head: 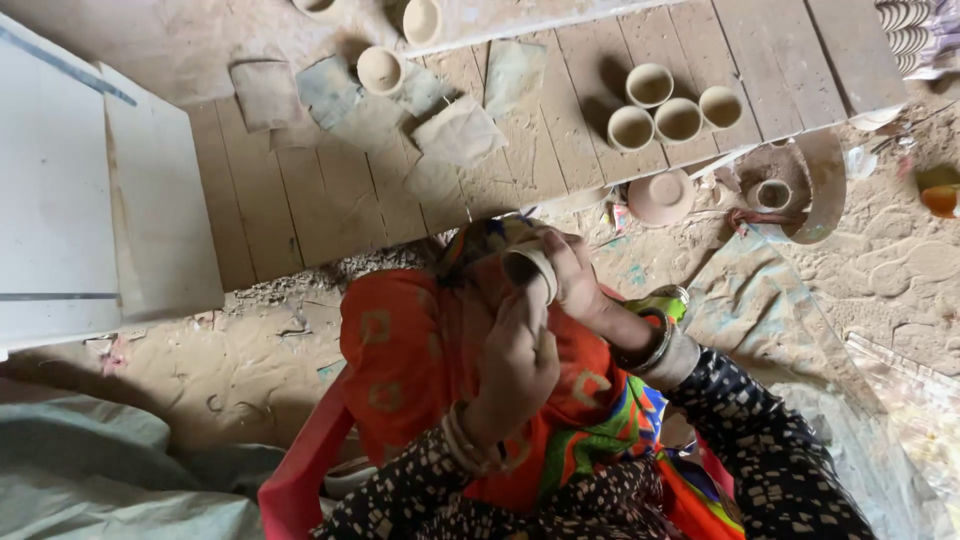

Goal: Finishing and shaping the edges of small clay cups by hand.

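Between both hands point(545, 320), clay cup point(528, 268)

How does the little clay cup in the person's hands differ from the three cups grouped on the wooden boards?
The held cup is tilted sideways, gripped by both hands; the three cups stand upright, mouths up, untouched. The held one is alone; the three sit clustered, touching. All look like small, pale, unglazed clay cups.

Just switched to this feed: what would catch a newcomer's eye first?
Mid-frame, both hands grip a small clay cup: right hand around it, left hand beneath, over bright orange cloth. Beyond, three finished cups cluster on the wooden boards.
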